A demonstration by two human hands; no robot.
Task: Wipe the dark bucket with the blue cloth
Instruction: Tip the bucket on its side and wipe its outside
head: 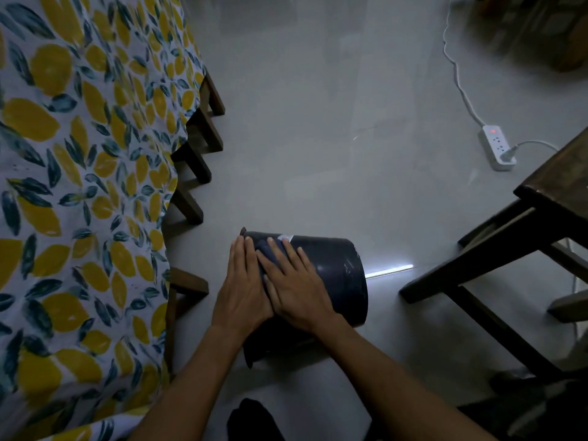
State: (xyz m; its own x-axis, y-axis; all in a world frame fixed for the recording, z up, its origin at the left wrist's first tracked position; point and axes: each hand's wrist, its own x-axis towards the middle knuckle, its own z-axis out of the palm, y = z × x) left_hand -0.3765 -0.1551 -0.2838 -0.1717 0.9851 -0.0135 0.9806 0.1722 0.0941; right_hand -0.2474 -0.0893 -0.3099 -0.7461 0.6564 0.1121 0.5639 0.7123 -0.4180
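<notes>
The dark bucket [337,275] lies on its side on the grey floor, rim to the left and base to the right. A blue cloth [266,249] is spread on its upper side, mostly covered by my hands. My right hand [296,284] lies flat on the cloth with fingers spread, pressing it against the bucket. My left hand [242,288] rests flat beside it near the rim, its fingers touching the cloth's left edge.
A bed with a lemon-print sheet [79,186] and wooden legs [191,167] stands at the left. A dark wooden table [525,237] is at the right. A white power strip [497,147] with cable lies on the floor at the far right.
</notes>
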